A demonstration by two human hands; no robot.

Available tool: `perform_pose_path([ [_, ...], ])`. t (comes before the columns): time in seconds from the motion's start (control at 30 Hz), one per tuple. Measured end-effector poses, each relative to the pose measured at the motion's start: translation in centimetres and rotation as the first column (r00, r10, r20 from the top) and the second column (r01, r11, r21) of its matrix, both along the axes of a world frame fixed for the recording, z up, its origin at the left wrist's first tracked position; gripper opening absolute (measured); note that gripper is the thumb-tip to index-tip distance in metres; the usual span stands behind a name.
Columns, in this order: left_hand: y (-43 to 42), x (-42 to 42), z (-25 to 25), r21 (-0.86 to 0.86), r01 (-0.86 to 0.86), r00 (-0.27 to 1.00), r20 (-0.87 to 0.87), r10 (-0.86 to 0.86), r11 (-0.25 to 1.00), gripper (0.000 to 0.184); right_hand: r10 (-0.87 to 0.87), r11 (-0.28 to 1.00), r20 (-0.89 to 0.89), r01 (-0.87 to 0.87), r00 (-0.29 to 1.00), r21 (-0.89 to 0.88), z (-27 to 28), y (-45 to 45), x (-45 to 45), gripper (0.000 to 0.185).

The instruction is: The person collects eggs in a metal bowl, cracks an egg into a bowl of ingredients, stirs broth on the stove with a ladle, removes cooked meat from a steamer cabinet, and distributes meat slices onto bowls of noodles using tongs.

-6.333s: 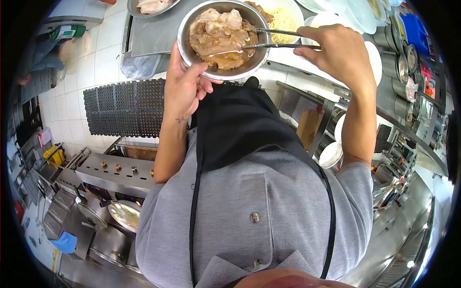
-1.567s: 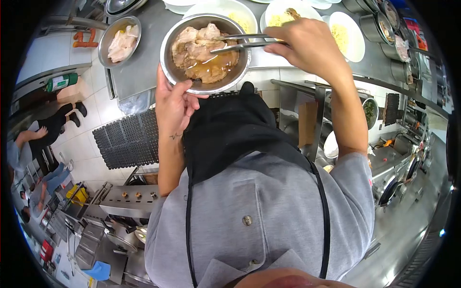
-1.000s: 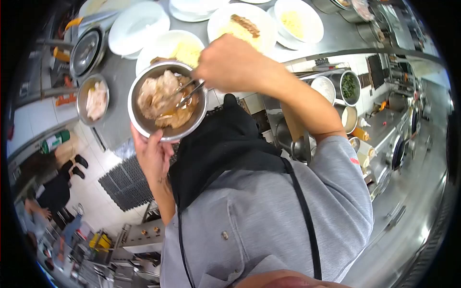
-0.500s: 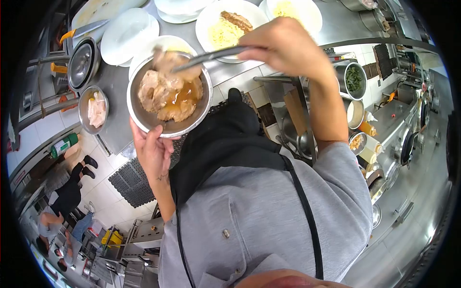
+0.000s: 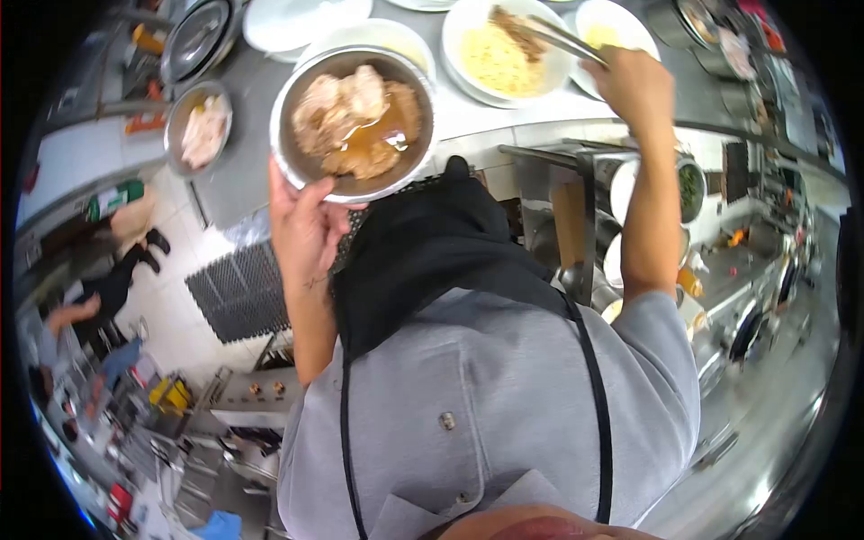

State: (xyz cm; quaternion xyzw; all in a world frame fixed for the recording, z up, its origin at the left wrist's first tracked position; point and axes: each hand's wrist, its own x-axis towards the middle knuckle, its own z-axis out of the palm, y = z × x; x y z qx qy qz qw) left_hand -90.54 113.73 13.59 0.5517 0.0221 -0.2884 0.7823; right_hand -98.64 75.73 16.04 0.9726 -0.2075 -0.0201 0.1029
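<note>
My left hand [image 5: 309, 220] grips the rim of a metal bowl [image 5: 281, 144], thumb on the near edge. Inside lie pieces of cooked meat [image 5: 346, 99] in a brown, glossy sauce. My right hand [image 5: 637, 85] is closed around metal tongs [image 5: 569, 40]. The tips of the tongs reach a browned strip of meat [image 5: 519, 34] on a white plate [image 5: 457, 63], beside a bed of yellow food [image 5: 499, 65], possibly rice or pasta. Whether the tips pinch the strip, I cannot tell.
Another white plate [image 5: 646, 49] with yellow food stands to the right, and one is partly under the bowl. At left are a small bowl of pale meat [image 5: 205, 129] and stacked metal bowls [image 5: 200, 40]. A person [image 5: 108, 288] is at far left.
My right hand and the tongs have moved from above the bowl, where a blurred piece of meat was at their tips, rightward to the plate. The left hand still holds the bowl.
</note>
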Motion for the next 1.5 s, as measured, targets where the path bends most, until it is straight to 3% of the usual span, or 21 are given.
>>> perform_pose_path([
  [0.03,0.1,0.0,0.1,0.005,-0.014,1.0,0.005,0.014,1.0,0.066,-0.029,0.999,0.017,0.029,0.999,0.033,1.5,1.2,-0.1,0.033],
  [0.13,0.4,0.0,0.1,0.006,-0.034,0.999,-0.002,0.034,0.999,0.065,0.122,0.96,0.201,-0.167,0.972,0.225,4.9,5.7,0.2,0.025],
  [0.27,0.3,-0.3,-0.3,0.037,-0.047,0.999,0.016,0.047,0.998,0.065,0.309,0.854,0.124,-0.333,0.943,0.399,6.4,10.1,1.5,0.026],
  [0.43,-0.2,-0.5,-0.7,0.041,-0.055,0.997,0.056,0.052,0.998,0.066,0.328,0.915,0.039,-0.327,0.944,0.237,5.3,14.4,2.9,0.026],
  [0.5,-0.3,-0.4,-0.8,0.032,-0.065,0.996,0.055,0.063,0.997,0.065,0.304,0.946,-0.07,-0.292,0.95,0.14,5.8,16.2,3.3,0.025],
  [0.57,-0.3,-0.2,-0.9,0.021,-0.058,0.996,0.062,0.056,0.998,0.064,0.322,0.943,-0.033,-0.317,0.946,0.104,6.3,16.5,3.0,0.024],
  [0.67,0.0,-0.2,-1.1,0.027,-0.064,0.997,0.04,0.063,0.998,0.066,0.266,0.942,-0.046,-0.25,0.963,0.224,8.0,16.3,3.1,0.025],
  [0.83,0.3,-0.4,-1.0,0.015,-0.065,0.997,0.053,0.064,0.998,0.069,0.248,0.9,0.015,-0.236,0.969,0.367,5.0,13.5,5.3,0.03],
  [0.9,0.3,-0.5,-0.9,-0.004,-0.066,0.996,0.056,0.066,0.998,0.069,0.227,0.808,0.009,-0.194,0.974,0.557,4.2,12.6,5.8,0.029],
  [1.13,0.1,-0.5,-1.4,-0.018,-0.057,0.998,0.03,0.057,0.998,0.07,0.193,0.805,0.126,-0.23,0.973,0.546,3.6,12.3,4.0,0.028],
  [1.2,-0.1,-0.5,-1.3,-0.012,-0.058,0.998,0.006,0.058,0.998,0.07,0.353,0.755,0.206,-0.408,0.912,0.514,2.5,11.5,4.2,0.026],
  [1.37,-0.9,-0.4,-1.1,-0.039,-0.04,0.999,0.009,0.04,0.998,0.066,0.251,0.749,0.071,-0.24,0.965,0.617,3.2,9.4,2.5,0.026],
  [1.43,-1.4,-0.4,-0.9,-0.022,-0.035,0.999,0.015,0.035,0.999,0.064,0.11,0.633,0.162,-0.195,0.981,0.749,3.4,7.6,1.1,0.027],
  [1.47,-1.9,-0.3,-0.8,-0.024,-0.023,1.0,0.015,0.023,0.999,0.064,0.031,0.638,0.142,-0.129,0.989,0.759,3.4,6.1,0.3,0.029],
  [1.5,-2.1,-0.3,-0.8,-0.027,-0.036,0.999,0.018,0.036,0.999,0.064,-0.042,0.626,0.25,-0.17,0.967,0.761,2.7,4.6,-0.5,0.031],
])
